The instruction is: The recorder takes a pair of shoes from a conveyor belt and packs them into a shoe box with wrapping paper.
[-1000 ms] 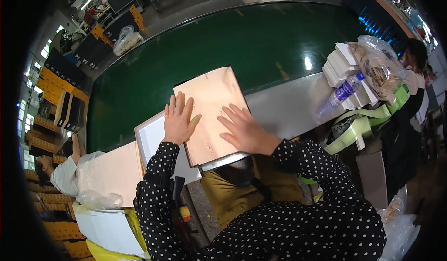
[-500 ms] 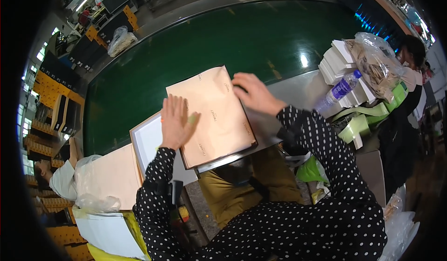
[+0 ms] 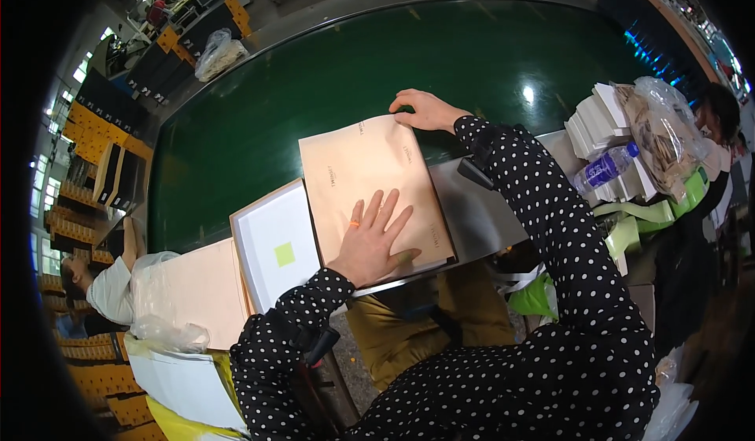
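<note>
A peach sheet of printed tissue paper (image 3: 358,170) lies over a shallow box in front of me, with the box's dark rim (image 3: 442,263) showing along the near edge. My left hand (image 3: 374,238) rests flat on the sheet's near part, fingers spread, an orange band on one finger. At the far right corner, my right hand (image 3: 429,112) pinches the paper between thumb and fingers. Just left of the box is a white-lined tray-like lid (image 3: 275,225) with a small green square (image 3: 284,255) inside. Whatever lies under the paper is hidden.
The green work surface (image 3: 259,119) stretches beyond the box. A stack of peach sheets (image 3: 189,292) lies at left, near another person (image 3: 110,290). At right are white stacks (image 3: 594,130), a purple-labelled bottle (image 3: 607,167), a plastic bag (image 3: 664,119) and another person (image 3: 717,119).
My left hand has moved from the paper's left edge to its near middle, uncovering the green square. My right hand has gone farther away, from the right edge to the far corner.
</note>
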The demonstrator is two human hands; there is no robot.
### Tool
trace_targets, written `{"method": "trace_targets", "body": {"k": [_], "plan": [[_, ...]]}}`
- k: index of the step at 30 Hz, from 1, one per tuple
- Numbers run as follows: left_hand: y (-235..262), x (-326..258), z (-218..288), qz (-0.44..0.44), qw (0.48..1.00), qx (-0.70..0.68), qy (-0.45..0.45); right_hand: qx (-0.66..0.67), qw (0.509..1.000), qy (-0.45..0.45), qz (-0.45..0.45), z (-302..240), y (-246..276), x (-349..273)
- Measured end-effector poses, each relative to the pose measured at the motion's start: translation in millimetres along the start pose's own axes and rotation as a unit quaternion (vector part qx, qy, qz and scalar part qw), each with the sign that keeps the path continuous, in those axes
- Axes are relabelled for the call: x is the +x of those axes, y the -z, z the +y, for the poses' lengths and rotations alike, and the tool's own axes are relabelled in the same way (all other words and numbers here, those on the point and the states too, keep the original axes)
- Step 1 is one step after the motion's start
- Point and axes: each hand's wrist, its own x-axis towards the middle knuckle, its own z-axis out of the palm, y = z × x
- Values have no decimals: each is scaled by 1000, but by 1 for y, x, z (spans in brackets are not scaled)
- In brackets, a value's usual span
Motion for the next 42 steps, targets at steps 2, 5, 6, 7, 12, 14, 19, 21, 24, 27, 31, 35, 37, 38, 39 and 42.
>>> {"method": "trace_targets", "body": {"k": [2,5,6,7,12,14,19,21,24,27,31,35,37,38,39,42], "plan": [[-4,-3,-7,-10,1000,-4,-3,2,1000,-2,-27,-6,3,4],[0,0,-7,-16,1000,-9,-19,22,999,19,-23,-7,9,6],[3,1,-4,-14,999,-10,-30,4,998,15,-62,-6,12,9],[5,3,-2,-15,999,-11,-30,-15,995,11,-101,-4,14,9],[0,6,-2,-35,995,17,-90,-81,993,20,-81,-9,10,5],[0,5,-3,-40,995,20,-94,-128,987,52,-80,-12,6,6],[2,9,-3,-54,991,42,-115,-301,937,171,-45,-9,-2,5],[4,10,-3,-65,988,56,-126,-325,933,146,-57,-9,2,6],[4,4,-4,-42,993,7,-113,-338,932,122,-39,-18,1,3],[10,0,-17,-1,1000,-19,-18,-293,930,212,68,-43,-14,-19],[24,-18,-55,61,988,93,104,-208,916,326,104,-90,-56,-77],[0,-15,-98,59,981,61,173,-225,961,144,68,-59,-65,-109],[-12,-10,-104,58,987,-1,148,-126,971,167,115,-55,-69,-106],[-11,-16,-101,43,985,12,167,-112,979,152,74,-79,-56,-111],[-7,-14,-98,36,982,-14,183,-77,966,191,155,-79,-60,-117],[-10,-3,-95,91,971,-119,188,-133,963,185,144,-88,-12,-156]]}}
